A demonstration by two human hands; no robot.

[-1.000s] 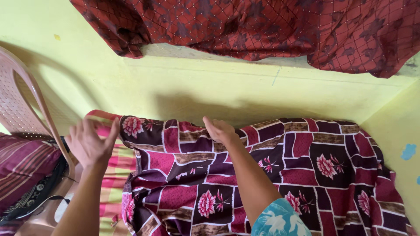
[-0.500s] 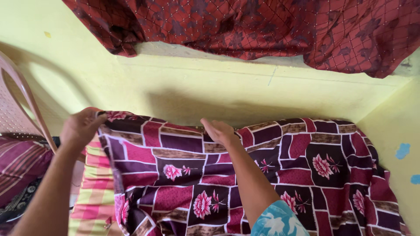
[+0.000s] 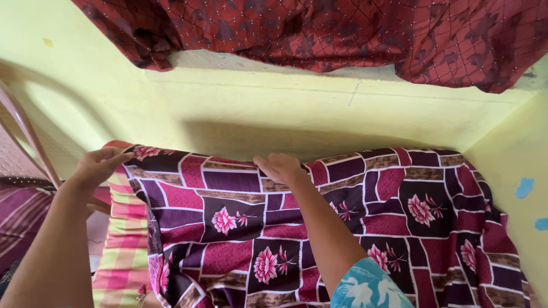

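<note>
Two hands work on one patterned bedsheet [image 3: 319,228] in the head view, the only view there is. The sheet is maroon and purple with brick-like blocks, white lines and pink flowers, and it lies spread over a surface against the yellow-green wall [image 3: 245,114]. Its long axis runs from left to right along the wall, and its far edge lies just under both hands.

The left hand [image 3: 100,165] is at the far left corner of the sheet. Its fingers are curled closed and pinch this corner, so the cloth is pulled flat toward the left. The right hand [image 3: 279,167] is near the middle of the far edge. Its fingers are bent down over the edge and press or grip it; I cannot tell if the thumb is under the cloth. The left hand is nearer to the free corner, and the right side of the sheet is well apart from both hands.

Under the sheet on the left shows a striped cloth [image 3: 123,251] in pink and green. A pink plastic chair [image 3: 23,148] stands at the left border. Above hangs a dark red cloth [image 3: 342,34] with a diamond pattern. On the right wall are small blue paint spots [image 3: 524,187]; no packages or labels are seen
</note>
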